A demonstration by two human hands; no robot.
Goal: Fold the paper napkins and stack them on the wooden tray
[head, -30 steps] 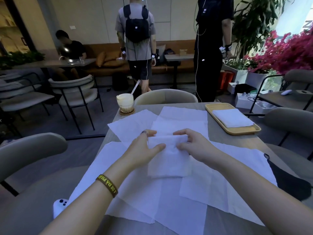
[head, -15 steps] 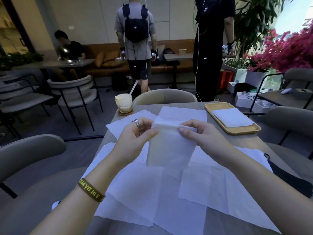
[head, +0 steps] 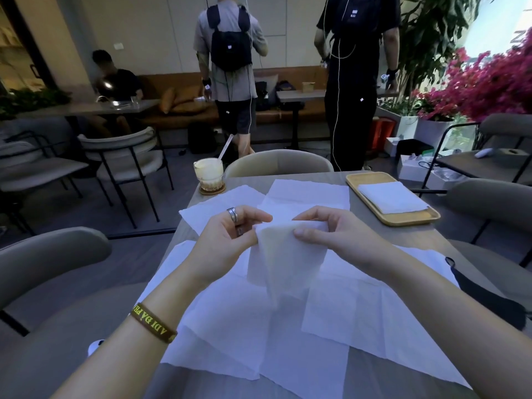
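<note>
**Napkin held up between two hands, mid-frame**

At the centre of the frame, both hands are holding a folded paper napkin up off the table. The left hand, wearing a ring and a dark wristband with yellow lettering, is pinching the napkin's upper left corner between thumb and fingers. The right hand is pinching the upper right edge, thumb in front and fingers behind. Below the grips the napkin is hanging loose, its lower end trailing toward the unfolded napkins that are lying spread and overlapping across the tabletop in the lower half of the frame.

Toward the right middle of the frame, a wooden tray is sitting on the table's far right corner, well apart from the hands, and it is carrying a folded white napkin stack. At the table's far left corner, an iced drink with a straw is standing on a coaster. A dark cloth item is lying at the table's right edge. In the upper part of the frame, two people are standing with their backs turned, and a third is sitting at another table at upper left.
</note>
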